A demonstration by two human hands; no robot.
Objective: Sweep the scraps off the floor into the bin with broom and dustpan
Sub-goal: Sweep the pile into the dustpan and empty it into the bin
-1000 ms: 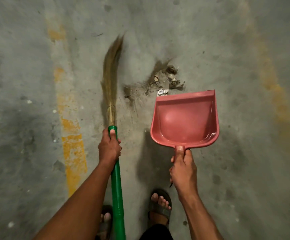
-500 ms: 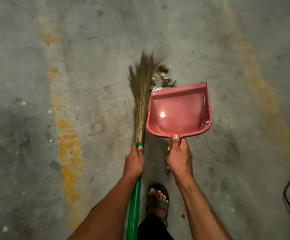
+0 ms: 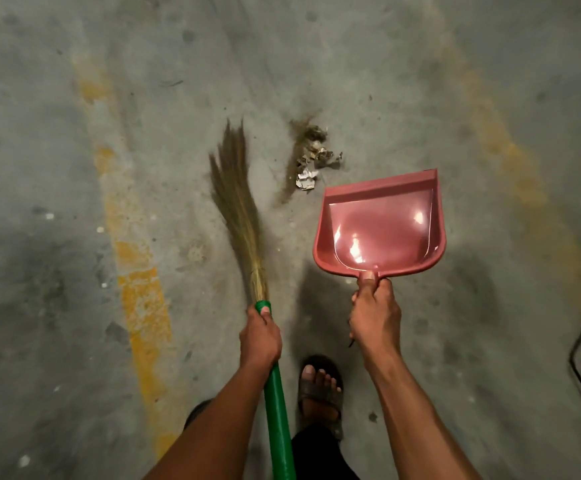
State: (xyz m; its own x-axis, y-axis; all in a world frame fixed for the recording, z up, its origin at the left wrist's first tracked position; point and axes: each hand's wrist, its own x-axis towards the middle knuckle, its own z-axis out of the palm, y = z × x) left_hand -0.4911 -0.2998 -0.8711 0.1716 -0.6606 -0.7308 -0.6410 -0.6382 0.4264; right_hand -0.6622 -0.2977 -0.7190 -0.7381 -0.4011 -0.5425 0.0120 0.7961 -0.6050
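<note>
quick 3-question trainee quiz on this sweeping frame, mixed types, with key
1. True or false: the pink plastic dustpan already holds scraps.
2. Which hand grips the green-handled straw broom? A) the left hand B) the right hand C) both
3. Fill in: the pile of paper scraps and dust lies on the grey concrete floor, between the broom's bristles and the dustpan's ____ edge.

Key: 1 false, its inside is bare; 2 A, the right hand holds the dustpan handle; 3 front (open).
</note>
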